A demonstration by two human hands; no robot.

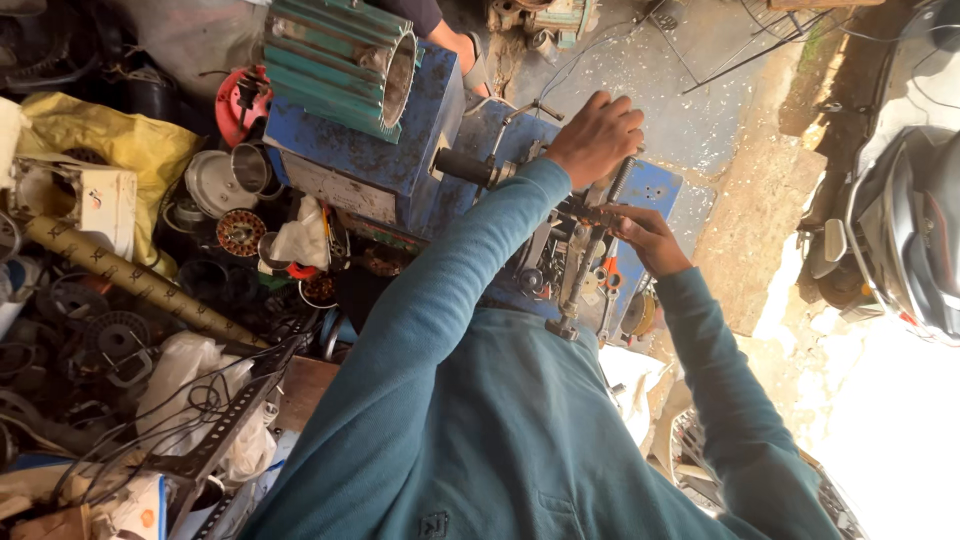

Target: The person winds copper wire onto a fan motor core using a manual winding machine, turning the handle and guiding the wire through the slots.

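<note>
Our left hand point(597, 135) curls its fingers tight around a black handle point(470, 167) on the blue machine point(400, 150). Our right hand point(650, 238) pinches a metal rod point(590, 240) just under those fingers.

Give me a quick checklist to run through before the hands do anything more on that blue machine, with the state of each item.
1. Left hand placed on the metal lever assembly at its top end: ok.
2. Right hand fingers at the cross-piece of that assembly: ok, though whether they pinch it cannot tell.
3. Black handle free of both hands: ok.
4. Blue machine steady on its support: cannot tell, its base is hidden.
5. Green ribbed motor housing on top, seated securely: cannot tell.
6. Clutter of parts and wires kept off the working spot: ok, it lies apart to one side.
</note>
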